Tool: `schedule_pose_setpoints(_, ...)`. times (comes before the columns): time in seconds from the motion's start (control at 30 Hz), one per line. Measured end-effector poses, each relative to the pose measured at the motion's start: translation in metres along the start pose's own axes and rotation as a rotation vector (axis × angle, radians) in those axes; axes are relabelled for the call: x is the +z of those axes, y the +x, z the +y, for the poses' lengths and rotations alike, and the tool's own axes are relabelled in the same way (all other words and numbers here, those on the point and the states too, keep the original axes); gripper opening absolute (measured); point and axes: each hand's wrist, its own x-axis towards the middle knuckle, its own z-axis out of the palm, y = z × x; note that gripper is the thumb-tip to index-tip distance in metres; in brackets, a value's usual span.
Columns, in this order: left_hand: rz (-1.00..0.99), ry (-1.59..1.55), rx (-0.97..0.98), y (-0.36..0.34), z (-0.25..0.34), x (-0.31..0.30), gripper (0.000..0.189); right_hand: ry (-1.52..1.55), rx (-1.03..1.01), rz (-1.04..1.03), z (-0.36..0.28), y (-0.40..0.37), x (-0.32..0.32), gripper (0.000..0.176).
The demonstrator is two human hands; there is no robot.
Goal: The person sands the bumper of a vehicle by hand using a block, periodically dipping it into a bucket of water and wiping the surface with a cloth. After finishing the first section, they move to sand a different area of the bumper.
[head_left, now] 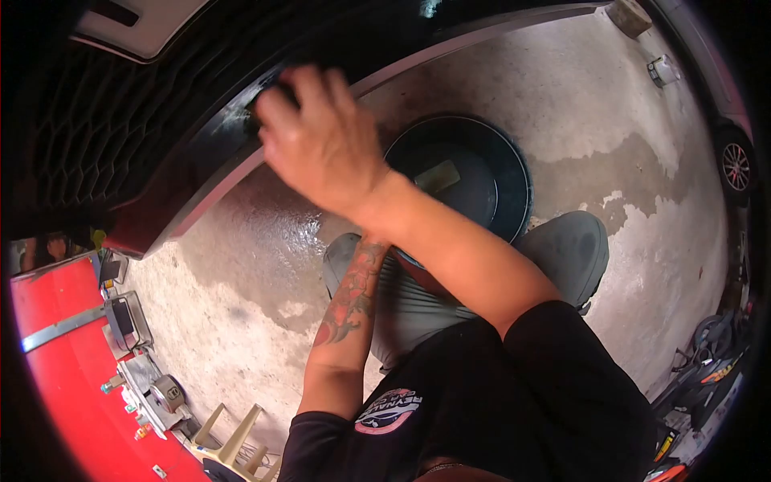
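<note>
My right hand [325, 140] is raised against the lower edge of a black car bumper [189, 149], its fingers curled and blurred by motion. Something dark shows at the fingertips, but I cannot make out what it is. My tattooed left forearm [353, 297] passes under my right wrist, which hides the left hand. Between my knees stands a round dark basin [526, 193] with what looks like water in it. A pale rectangular piece [436, 177] shows inside the basin.
The concrete floor [217, 301] has wet patches. A can [663, 71] and a block [629, 18] are at upper right, near another car's wheel [736, 166]. At lower left are a red panel [60, 321], a metal tin [167, 394] and a beige plastic stool [237, 438].
</note>
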Motion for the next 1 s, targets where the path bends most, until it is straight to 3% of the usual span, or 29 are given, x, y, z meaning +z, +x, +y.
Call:
schedule_pose_setpoints(0.1, 0.118, 0.102, -0.077, 0.005, 0.005, 0.01, 0.026, 0.035, -0.043, -0.063, -0.001, -0.003, 0.0, 0.027)
schedule_pose_setpoints(0.13, 0.399, -0.054, -0.232, 0.007, -0.012, 0.056, 0.026, 0.001, -0.066, -0.004, 0.006, 0.002, -0.002, 0.029)
schedule_pose_setpoints(0.2, 0.437, 0.062, -0.329, 0.007, -0.003, 0.061, 0.035, -0.008, 0.0, 0.077, 0.025, 0.012, -0.01, 0.03)
schedule_pose_setpoints(0.23, 0.19, 0.329, -0.262, 0.008, 0.034, 0.023, 0.045, -0.011, 0.03, 0.116, 0.029, 0.016, -0.013, 0.03)
schedule_pose_setpoints(0.3, 0.023, 0.503, -0.146, 0.007, 0.053, 0.005, 0.047, -0.015, 0.042, 0.073, 0.019, 0.013, -0.012, 0.03)
schedule_pose_setpoints(0.4, 0.214, 0.323, -0.013, 0.002, 0.038, 0.019, 0.029, 0.019, 0.015, -0.034, -0.01, 0.003, 0.006, 0.031)
schedule_pose_setpoints(0.5, 0.209, 0.467, 0.1, 0.01, -0.007, 0.021, 0.027, 0.001, -0.006, 0.004, 0.001, 0.005, -0.001, 0.031)
schedule_pose_setpoints(0.6, 0.262, 0.41, 0.086, 0.001, 0.025, 0.014, 0.032, -0.062, 0.086, 0.07, 0.042, 0.014, -0.024, 0.03)
schedule_pose_setpoints(0.7, 0.34, 0.385, 0.23, 0.008, 0.051, 0.01, 0.026, -0.129, 0.159, 0.123, 0.048, 0.019, -0.029, 0.03)
schedule_pose_setpoints(0.77, 0.276, 0.325, 0.181, 0.007, 0.04, 0.009, 0.036, -0.114, 0.147, 0.107, 0.041, 0.017, -0.027, 0.03)
schedule_pose_setpoints(0.83, 0.258, 0.212, 0.154, 0.013, -0.027, 0.023, 0.042, -0.042, 0.095, 0.034, 0.015, 0.011, -0.013, 0.03)
schedule_pose_setpoints(0.9, 0.239, 0.204, 0.132, 0.014, -0.036, 0.026, 0.045, -0.015, 0.064, 0.035, 0.014, 0.008, -0.007, 0.031)
schedule_pose_setpoints(1.0, 0.222, 0.338, 0.109, 0.01, 0.025, 0.012, 0.045, -0.076, 0.081, 0.097, 0.038, 0.013, -0.023, 0.032)
